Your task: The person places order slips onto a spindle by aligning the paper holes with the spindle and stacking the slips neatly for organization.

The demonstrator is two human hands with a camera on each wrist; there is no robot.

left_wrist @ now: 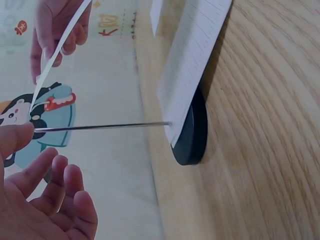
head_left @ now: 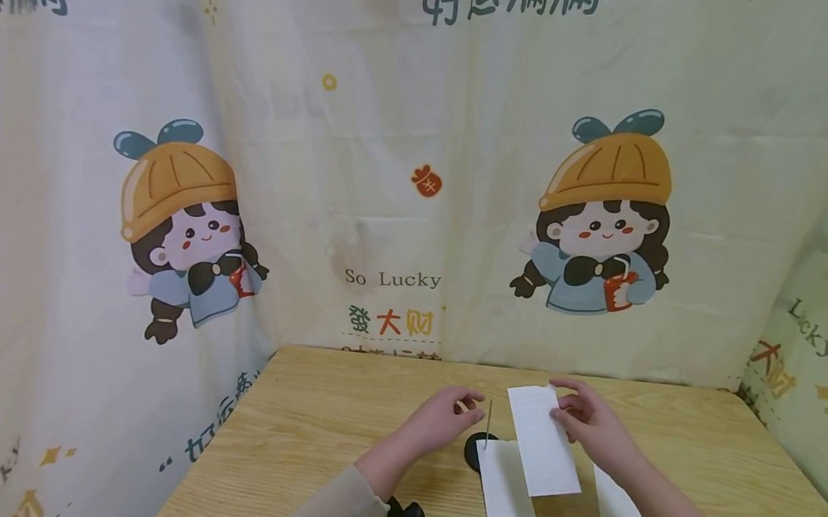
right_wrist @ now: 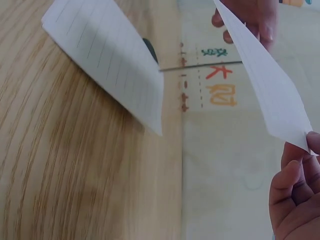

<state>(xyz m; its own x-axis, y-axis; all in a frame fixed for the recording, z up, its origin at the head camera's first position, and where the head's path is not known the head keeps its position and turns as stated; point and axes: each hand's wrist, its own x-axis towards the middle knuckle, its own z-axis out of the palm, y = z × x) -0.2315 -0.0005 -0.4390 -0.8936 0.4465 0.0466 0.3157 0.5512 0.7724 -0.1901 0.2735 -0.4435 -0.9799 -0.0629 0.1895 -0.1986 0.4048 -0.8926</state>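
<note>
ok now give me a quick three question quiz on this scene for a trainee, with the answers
1. Which hand holds the raised sheet?
2. True or false: the black base on the table is square.
3. Fill in: the pierced sheet has a thin ____ through it, near one end.

Key: 1. The right hand. 2. False, it is round. 3. Spike.

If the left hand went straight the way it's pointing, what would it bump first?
Probably the thin metal spike, just ahead of the left hand in the head view. Beyond it is the white sheet that the right hand pinches. Depth is unclear, so it might just miss the spike.
</note>
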